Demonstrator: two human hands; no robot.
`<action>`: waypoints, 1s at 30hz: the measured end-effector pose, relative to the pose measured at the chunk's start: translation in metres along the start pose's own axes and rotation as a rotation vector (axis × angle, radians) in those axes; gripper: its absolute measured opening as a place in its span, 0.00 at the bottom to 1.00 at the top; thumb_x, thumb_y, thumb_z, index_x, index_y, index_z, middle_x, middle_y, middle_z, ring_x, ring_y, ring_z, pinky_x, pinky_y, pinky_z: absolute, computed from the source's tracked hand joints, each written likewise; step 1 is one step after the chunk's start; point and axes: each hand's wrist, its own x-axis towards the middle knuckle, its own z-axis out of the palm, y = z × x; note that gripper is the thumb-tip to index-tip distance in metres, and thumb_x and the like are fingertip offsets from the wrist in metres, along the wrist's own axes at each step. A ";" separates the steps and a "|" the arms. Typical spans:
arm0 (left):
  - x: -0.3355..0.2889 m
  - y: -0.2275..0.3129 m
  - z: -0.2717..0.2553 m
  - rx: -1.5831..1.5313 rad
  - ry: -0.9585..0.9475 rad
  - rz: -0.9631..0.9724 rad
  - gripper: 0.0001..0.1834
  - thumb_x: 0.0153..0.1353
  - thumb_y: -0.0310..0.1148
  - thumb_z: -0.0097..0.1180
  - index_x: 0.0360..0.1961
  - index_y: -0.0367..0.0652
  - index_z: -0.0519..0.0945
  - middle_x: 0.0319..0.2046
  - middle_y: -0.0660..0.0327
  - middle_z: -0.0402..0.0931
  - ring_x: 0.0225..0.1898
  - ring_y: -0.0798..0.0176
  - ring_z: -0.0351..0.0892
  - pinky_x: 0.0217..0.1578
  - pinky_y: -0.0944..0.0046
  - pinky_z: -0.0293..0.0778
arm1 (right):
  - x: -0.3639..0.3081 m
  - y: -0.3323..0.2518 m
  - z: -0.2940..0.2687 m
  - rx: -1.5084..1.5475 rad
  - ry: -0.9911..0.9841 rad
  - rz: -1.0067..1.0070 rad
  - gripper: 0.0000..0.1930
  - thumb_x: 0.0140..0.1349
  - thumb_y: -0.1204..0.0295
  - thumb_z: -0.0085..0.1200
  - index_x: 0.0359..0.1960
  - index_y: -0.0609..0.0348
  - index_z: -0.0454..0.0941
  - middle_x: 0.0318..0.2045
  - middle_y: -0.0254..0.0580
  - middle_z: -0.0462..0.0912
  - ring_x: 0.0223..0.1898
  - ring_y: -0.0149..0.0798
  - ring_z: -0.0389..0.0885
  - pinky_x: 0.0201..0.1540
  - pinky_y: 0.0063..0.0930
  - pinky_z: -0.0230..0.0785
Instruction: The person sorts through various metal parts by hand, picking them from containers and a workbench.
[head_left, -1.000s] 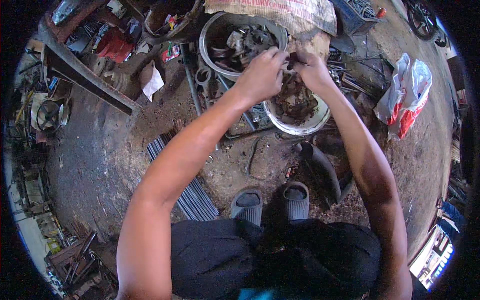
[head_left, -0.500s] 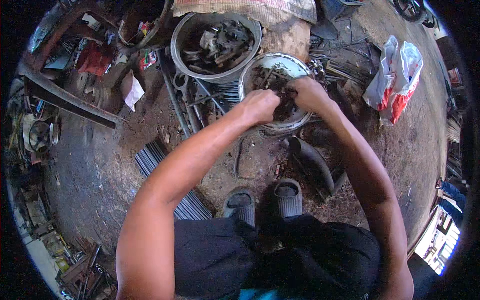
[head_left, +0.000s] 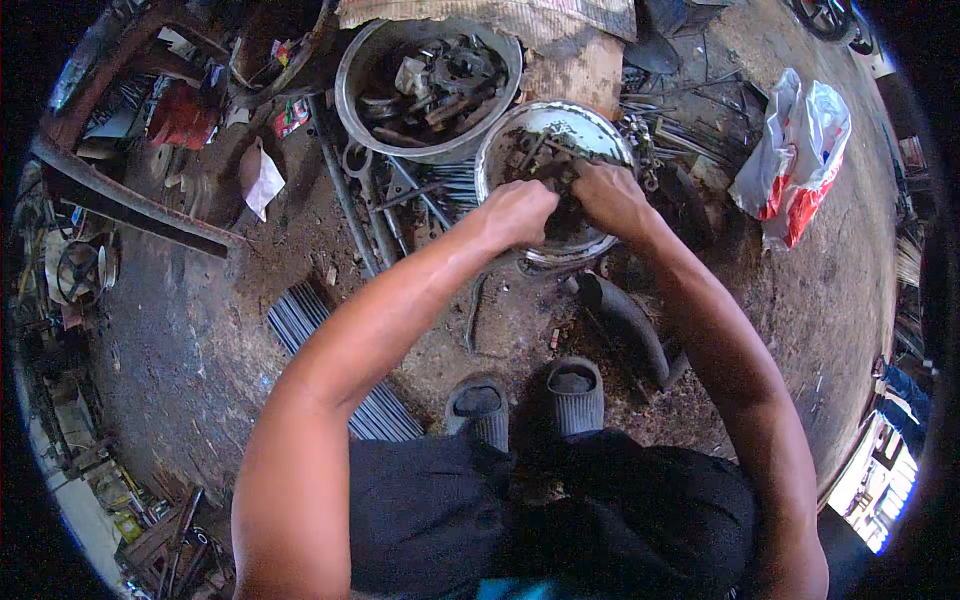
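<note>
Bucket, one — on the floor, dark debris inside, so work looks unfinished. Left hand, right hand: both curled over it — whether grasping anything, I can't tell. Basin beside: heaped with parts.

The basin hems the bucket at far left, with room nearer.

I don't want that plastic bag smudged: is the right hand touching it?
Apart: the head view shows cluttered floor between the right hand and the plastic bag.
</note>
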 end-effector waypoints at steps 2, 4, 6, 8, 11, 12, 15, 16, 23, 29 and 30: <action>-0.001 0.002 -0.003 -0.003 0.005 -0.016 0.13 0.44 0.23 0.56 0.33 0.30 0.80 0.34 0.40 0.80 0.41 0.38 0.81 0.44 0.46 0.77 | 0.000 0.000 -0.002 -0.021 0.010 -0.004 0.09 0.54 0.74 0.49 0.30 0.63 0.83 0.35 0.54 0.83 0.38 0.53 0.85 0.40 0.46 0.77; -0.003 0.002 -0.007 0.005 0.072 -0.034 0.16 0.45 0.24 0.56 0.39 0.30 0.79 0.36 0.40 0.80 0.41 0.38 0.81 0.44 0.45 0.77 | 0.000 0.000 -0.012 0.076 -0.033 0.026 0.09 0.54 0.75 0.49 0.30 0.64 0.83 0.34 0.54 0.83 0.39 0.54 0.84 0.41 0.47 0.77; -0.007 -0.002 -0.005 -0.031 0.155 -0.033 0.18 0.46 0.24 0.56 0.41 0.30 0.79 0.36 0.40 0.80 0.41 0.38 0.81 0.45 0.45 0.76 | 0.008 -0.003 -0.024 0.109 -0.088 0.045 0.11 0.52 0.75 0.50 0.34 0.63 0.83 0.35 0.55 0.83 0.40 0.55 0.84 0.43 0.46 0.77; -0.009 -0.005 -0.006 -0.067 0.239 -0.030 0.19 0.47 0.24 0.55 0.43 0.30 0.79 0.37 0.40 0.80 0.42 0.38 0.81 0.46 0.45 0.76 | 0.014 -0.006 -0.037 0.299 -0.280 0.192 0.13 0.48 0.77 0.50 0.35 0.60 0.83 0.35 0.59 0.83 0.42 0.60 0.81 0.48 0.49 0.73; -0.011 0.001 -0.018 -0.176 0.308 0.041 0.18 0.47 0.24 0.56 0.43 0.31 0.79 0.37 0.39 0.80 0.43 0.38 0.80 0.47 0.47 0.75 | 0.022 0.004 -0.059 0.492 -0.284 0.178 0.14 0.49 0.75 0.54 0.39 0.62 0.82 0.36 0.58 0.84 0.42 0.56 0.82 0.47 0.44 0.72; -0.012 0.011 -0.030 -0.265 0.249 -0.030 0.18 0.48 0.24 0.57 0.43 0.32 0.79 0.37 0.38 0.79 0.44 0.38 0.80 0.47 0.49 0.75 | 0.021 0.009 -0.067 0.559 -0.214 0.115 0.13 0.50 0.73 0.56 0.39 0.63 0.81 0.36 0.57 0.84 0.41 0.53 0.83 0.47 0.41 0.72; -0.017 0.016 -0.049 -0.398 0.296 -0.089 0.17 0.48 0.24 0.58 0.42 0.33 0.79 0.36 0.37 0.79 0.44 0.37 0.79 0.45 0.51 0.74 | 0.033 0.019 -0.083 0.794 -0.095 0.119 0.10 0.53 0.73 0.62 0.36 0.62 0.80 0.31 0.43 0.83 0.36 0.36 0.79 0.44 0.32 0.71; -0.018 0.014 -0.054 -0.448 0.400 -0.070 0.16 0.48 0.24 0.59 0.41 0.33 0.79 0.36 0.38 0.79 0.44 0.37 0.80 0.44 0.52 0.73 | 0.040 0.021 -0.089 0.901 -0.085 0.124 0.08 0.54 0.74 0.62 0.36 0.60 0.81 0.29 0.39 0.83 0.35 0.32 0.78 0.42 0.29 0.71; -0.037 -0.003 -0.107 -0.276 0.730 -0.103 0.13 0.49 0.24 0.57 0.38 0.32 0.76 0.33 0.37 0.77 0.40 0.33 0.77 0.40 0.47 0.73 | 0.067 -0.022 -0.120 1.355 0.304 0.274 0.25 0.60 0.67 0.62 0.57 0.60 0.71 0.38 0.34 0.80 0.31 0.25 0.73 0.33 0.22 0.66; -0.065 -0.040 -0.149 0.074 0.910 -0.243 0.11 0.58 0.31 0.57 0.38 0.33 0.77 0.32 0.38 0.78 0.38 0.33 0.77 0.41 0.43 0.72 | 0.079 -0.045 -0.122 1.321 0.323 0.302 0.25 0.61 0.63 0.61 0.58 0.57 0.71 0.32 0.35 0.79 0.24 0.25 0.70 0.27 0.24 0.64; -0.069 -0.054 -0.155 0.158 0.954 -0.227 0.12 0.58 0.31 0.57 0.39 0.33 0.77 0.31 0.39 0.78 0.38 0.33 0.77 0.40 0.43 0.73 | 0.082 -0.049 -0.121 1.326 0.322 0.297 0.25 0.61 0.63 0.61 0.58 0.57 0.71 0.32 0.35 0.79 0.24 0.25 0.70 0.27 0.24 0.64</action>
